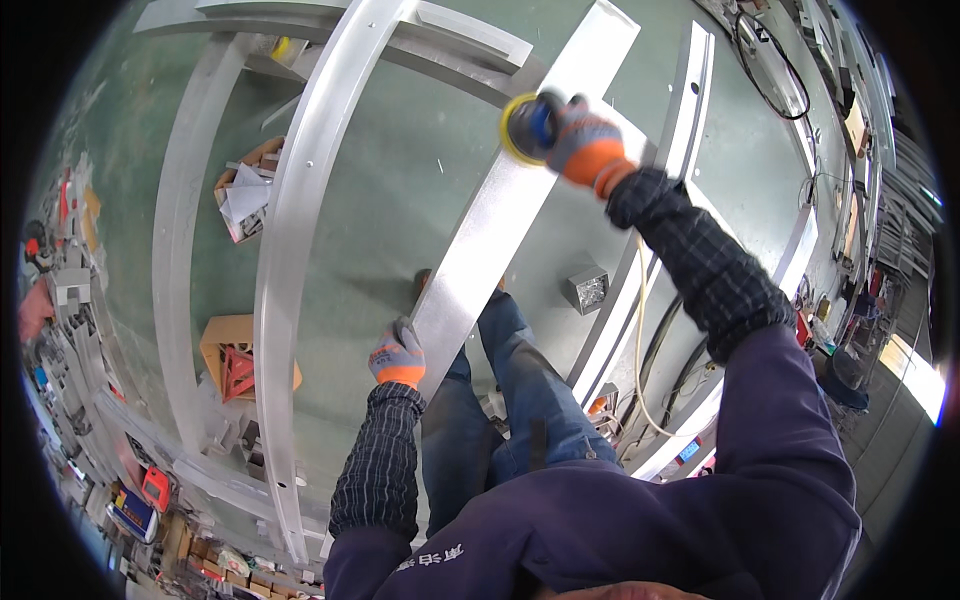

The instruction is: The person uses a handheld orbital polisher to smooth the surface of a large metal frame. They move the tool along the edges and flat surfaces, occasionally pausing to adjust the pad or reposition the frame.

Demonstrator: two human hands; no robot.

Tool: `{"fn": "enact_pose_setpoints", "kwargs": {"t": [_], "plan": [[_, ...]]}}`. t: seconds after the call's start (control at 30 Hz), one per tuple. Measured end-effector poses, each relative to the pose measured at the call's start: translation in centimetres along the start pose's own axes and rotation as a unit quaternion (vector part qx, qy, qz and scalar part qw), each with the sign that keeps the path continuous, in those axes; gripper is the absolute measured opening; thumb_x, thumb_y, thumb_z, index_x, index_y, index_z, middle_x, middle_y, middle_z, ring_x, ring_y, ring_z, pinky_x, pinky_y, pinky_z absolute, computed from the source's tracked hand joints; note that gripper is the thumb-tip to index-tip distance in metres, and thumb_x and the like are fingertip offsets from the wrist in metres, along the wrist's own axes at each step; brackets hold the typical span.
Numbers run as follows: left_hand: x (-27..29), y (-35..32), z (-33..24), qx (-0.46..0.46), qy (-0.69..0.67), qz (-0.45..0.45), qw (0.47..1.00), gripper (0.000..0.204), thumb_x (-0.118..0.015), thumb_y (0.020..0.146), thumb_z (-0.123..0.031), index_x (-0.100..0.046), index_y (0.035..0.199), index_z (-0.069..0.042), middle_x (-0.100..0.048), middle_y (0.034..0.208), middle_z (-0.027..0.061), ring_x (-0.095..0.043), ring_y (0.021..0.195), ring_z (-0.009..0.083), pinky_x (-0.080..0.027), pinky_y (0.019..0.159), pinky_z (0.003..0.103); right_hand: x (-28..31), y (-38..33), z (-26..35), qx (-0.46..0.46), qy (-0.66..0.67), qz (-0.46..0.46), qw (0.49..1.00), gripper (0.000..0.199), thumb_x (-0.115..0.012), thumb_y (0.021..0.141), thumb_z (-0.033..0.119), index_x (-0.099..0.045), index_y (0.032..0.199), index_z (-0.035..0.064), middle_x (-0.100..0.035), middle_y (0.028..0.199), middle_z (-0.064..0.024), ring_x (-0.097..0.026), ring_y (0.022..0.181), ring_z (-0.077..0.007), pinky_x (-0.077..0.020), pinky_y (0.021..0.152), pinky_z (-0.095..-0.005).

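A long flat silver metal bar (480,235) runs slantwise from near my legs up to the far side. My right hand (590,148), in a grey and orange glove, is closed round a small round sander (527,128) with a yellow rim. The sander's pad is at the bar's upper left edge; its exact contact is blurred. My left hand (398,355), gloved the same way, grips the near left edge of the bar. Its fingertips are partly out of sight.
Another long metal beam (310,190) stands to the left over cross members. Cardboard boxes (228,335) with offcuts lie on the green floor. A metal tube piece (588,289) sits right of my legs. A pale hose (641,340) and dark cables (655,350) trail at the right.
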State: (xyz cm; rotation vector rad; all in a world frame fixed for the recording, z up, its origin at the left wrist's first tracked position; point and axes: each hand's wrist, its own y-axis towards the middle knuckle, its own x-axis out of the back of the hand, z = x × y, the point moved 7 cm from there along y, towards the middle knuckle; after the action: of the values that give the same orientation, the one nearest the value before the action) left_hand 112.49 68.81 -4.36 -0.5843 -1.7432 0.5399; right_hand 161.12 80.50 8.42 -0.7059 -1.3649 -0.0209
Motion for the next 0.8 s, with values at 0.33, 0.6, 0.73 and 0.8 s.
{"fn": "enact_pose_setpoints", "kwargs": {"t": [0.33,0.6,0.73,0.8], "plan": [[1.1,-0.3,-0.9,-0.028,-0.014,-0.029,0.999,0.052,-0.04,0.112,-0.048,-0.074,0.123,-0.009,-0.078,0.115,0.0227,-0.071,0.107,0.0482,-0.056,0.093,0.056,1.2,1.6,-3.2,-0.062,-0.012,0.012,0.998,0.085,-0.082,0.091,0.047,-0.045,0.163,0.0259,-0.065,0.139,-0.0215,-0.072,0.124,-0.0417,-0.0575,0.109,-0.0498],[0.7,0.4,-2.2,-0.032,-0.004,-0.006,0.999,0.049,-0.042,0.111,-0.045,-0.074,0.116,-0.008,-0.078,0.111,0.0222,-0.072,0.103,0.048,-0.058,0.089,0.056,2.8,6.6,-6.8,-0.08,-0.034,-0.087,0.992,0.073,-0.073,0.095,0.057,-0.051,0.156,0.0235,-0.066,0.138,-0.0232,-0.074,0.12,-0.0441,-0.0593,0.103,-0.0501],[1.1,-0.4,-0.8,-0.032,-0.021,-0.031,0.999,0.05,-0.041,0.112,-0.046,-0.073,0.114,-0.008,-0.077,0.109,0.0234,-0.071,0.103,0.0494,-0.056,0.089,0.057,2.1,3.5,-4.3,-0.074,-0.037,0.021,0.996,0.075,-0.077,0.092,0.039,-0.047,0.16,0.0233,-0.064,0.14,-0.0242,-0.074,0.12,-0.0444,-0.0604,0.103,-0.0509],[0.8,0.0,-1.9,-0.045,-0.036,-0.029,0.998,0.051,-0.04,0.112,-0.047,-0.073,0.114,-0.008,-0.077,0.109,0.0244,-0.071,0.103,0.0503,-0.055,0.09,0.058,3.1,5.3,-7.7,-0.114,-0.041,-0.026,0.992,0.075,-0.076,0.092,0.039,-0.047,0.16,0.023,-0.064,0.139,-0.0242,-0.074,0.119,-0.0449,-0.0604,0.103,-0.0516]]}}
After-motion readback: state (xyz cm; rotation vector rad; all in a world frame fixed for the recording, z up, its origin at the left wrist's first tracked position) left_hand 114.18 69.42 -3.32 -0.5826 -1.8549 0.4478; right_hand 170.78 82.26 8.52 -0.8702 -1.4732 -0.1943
